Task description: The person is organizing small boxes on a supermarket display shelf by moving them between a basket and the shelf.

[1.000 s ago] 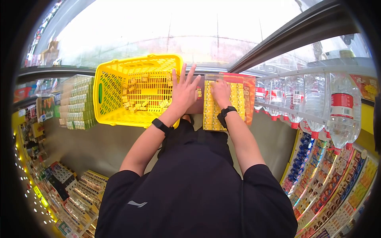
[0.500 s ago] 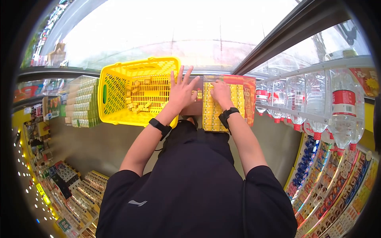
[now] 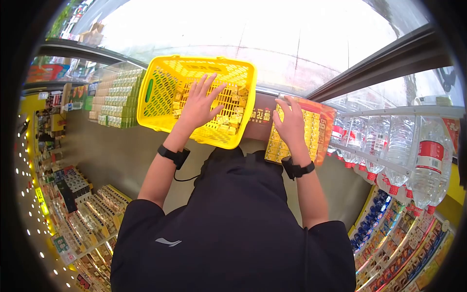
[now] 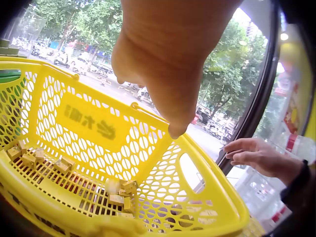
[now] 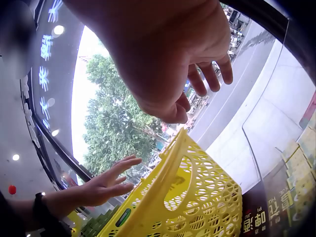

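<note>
left hand (image 3: 196, 108) over basket (image 3: 251, 90), fingers spread, nothing held. right hand (image 3: 291, 125) above box stack (image 3: 312, 125), fingers loosely bent, no grip seen. loose boxes (image 3: 227, 125) lie in basket. step judged: transfer, between grasps. next move likely calls for fingertip pinch on single box.

The yellow basket (image 3: 251, 95) is open above but walled around.

This is a street-front shop: shelves of packaged goods (image 3: 399, 248) line the floor's right side, near rows of large red-capped bottles (image 3: 430, 155). Small cartons (image 3: 119, 100) stand stacked beside a yellow plastic shopping basket (image 3: 214, 65). Beyond the glass front (image 3: 272, 39) are trees (image 4: 94, 24) and scooters (image 4: 61, 58).
</note>
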{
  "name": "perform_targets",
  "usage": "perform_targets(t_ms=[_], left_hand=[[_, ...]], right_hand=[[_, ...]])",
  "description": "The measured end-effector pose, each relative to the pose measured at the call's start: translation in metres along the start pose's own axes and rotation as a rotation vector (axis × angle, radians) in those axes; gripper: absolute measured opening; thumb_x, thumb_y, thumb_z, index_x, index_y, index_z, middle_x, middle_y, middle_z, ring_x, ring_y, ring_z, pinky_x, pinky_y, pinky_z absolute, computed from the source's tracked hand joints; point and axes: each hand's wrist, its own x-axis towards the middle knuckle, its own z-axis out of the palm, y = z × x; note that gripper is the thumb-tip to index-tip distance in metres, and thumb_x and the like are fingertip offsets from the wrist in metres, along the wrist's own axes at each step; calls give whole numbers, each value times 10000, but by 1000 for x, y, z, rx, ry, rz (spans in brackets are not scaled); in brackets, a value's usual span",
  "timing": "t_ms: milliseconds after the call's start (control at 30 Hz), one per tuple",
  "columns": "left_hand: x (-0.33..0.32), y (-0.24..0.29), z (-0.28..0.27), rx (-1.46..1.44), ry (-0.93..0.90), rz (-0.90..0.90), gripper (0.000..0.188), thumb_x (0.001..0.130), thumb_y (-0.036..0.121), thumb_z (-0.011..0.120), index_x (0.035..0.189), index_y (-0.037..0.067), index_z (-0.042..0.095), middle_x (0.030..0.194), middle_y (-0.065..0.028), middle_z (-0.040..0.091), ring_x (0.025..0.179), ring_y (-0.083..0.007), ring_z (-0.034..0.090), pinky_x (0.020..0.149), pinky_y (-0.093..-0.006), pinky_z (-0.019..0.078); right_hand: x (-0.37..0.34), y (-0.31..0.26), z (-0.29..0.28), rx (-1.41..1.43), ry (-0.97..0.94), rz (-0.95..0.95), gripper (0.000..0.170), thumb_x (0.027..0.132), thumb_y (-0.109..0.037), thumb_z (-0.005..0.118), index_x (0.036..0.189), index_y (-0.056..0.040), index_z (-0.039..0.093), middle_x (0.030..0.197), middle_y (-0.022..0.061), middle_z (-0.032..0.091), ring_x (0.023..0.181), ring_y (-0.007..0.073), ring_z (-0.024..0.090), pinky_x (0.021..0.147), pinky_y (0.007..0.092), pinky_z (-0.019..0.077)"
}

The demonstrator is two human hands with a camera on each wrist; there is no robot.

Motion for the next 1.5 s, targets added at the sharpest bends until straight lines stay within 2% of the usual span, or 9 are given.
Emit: perform_targets(t_ms=[200, 333, 500, 667, 767, 900, 1000, 1233, 1500], left_hand=[[-12, -101, 16, -59, 4, 68, 735, 942, 415, 732, 1605, 272, 447, 1715, -102, 324, 1585, -394, 272, 1267, -632, 227], [-15, -128, 17, -69, -61, 101, 754, 955, 440, 719, 1624, 291, 406, 1720, -114, 310, 1601, -386, 242, 1281, -620, 191], [2, -145, 27, -141, -61, 188, 789, 929, 452, 745, 1623, 295, 404, 1729, -97, 300, 1606, -373, 237, 1277, -638, 195], [23, -143, 38, -159, -97, 262, 799, 925, 463, 744, 1624, 281, 401, 1737, -102, 285, 1610, -381, 225, 1281, -634, 187], [33, -156, 79, -187, -51, 256, 793, 903, 468, 758, 1597, 260, 436, 1733, -101, 295, 1606, -374, 242, 1270, -650, 211], [29, -193, 131, -73, -331, 91, 796, 903, 470, 726, 1603, 241, 422, 1745, -109, 266, 1612, -394, 218, 1264, -677, 196], [16, -207, 141, -49, -503, -14, 836, 897, 476, 723, 1626, 251, 381, 1763, -113, 215, 1621, -416, 176, 1266, -691, 171], [15, -228, 158, -55, -761, -135, 890, 919, 463, 716, 1676, 342, 264, 1780, -122, 144, 1641, -421, 50, 1284, -682, 108], [18, -221, 159, -152, -788, -170, 840, 938, 344, 672, 1675, 318, 271, 1795, -84, 92, 1649, -394, 37, 1297, -665, 65]], right_hand=[[23, -106, 43, -174, 25, -65, 544, 874, -195, 779, 1392, -95, 647, 1466, 181, 574, 1368, 381, 527, 1152, 498, 424], [36, -141, 79, -296, 45, -99, 588, 864, -286, 781, 1395, -87, 629, 1478, 209, 542, 1374, 408, 497, 1184, 566, 361], [59, -171, 117, -412, 6, -60, 625, 862, -309, 786, 1426, -98, 617, 1501, 213, 533, 1398, 412, 487, 1200, 566, 344], [78, -171, 148, -472, -65, -6, 623, 846, -314, 787, 1411, -108, 624, 1482, 217, 561, 1398, 421, 495, 1199, 581, 339], [103, -177, 179, -519, -173, -12, 637, 835, -304, 788, 1418, -123, 606, 1479, 227, 559, 1400, 413, 493, 1181, 566, 361], [128, -159, 251, -512, -247, -127, 623, 816, -277, 776, 1401, -131, 619, 1471, 219, 581, 1400, 427, 506, 1184, 600, 357], [128, -150, 284, -414, -596, -34, 641, 831, -243, 759, 1445, -161, 595, 1495, 204, 565, 1434, 418, 488, 1196, 606, 352], [99, -108, 343, -475, -666, 35, 617, 924, -154, 653, 1523, -206, 513, 1603, 193, 459, 1482, 420, 448, 1205, 611, 356], [99, -83, 365, -466, -481, -41, 579, 843, -150, 716, 1409, -217, 616, 1508, 159, 533, 1406, 389, 502, 1117, 565, 444]])
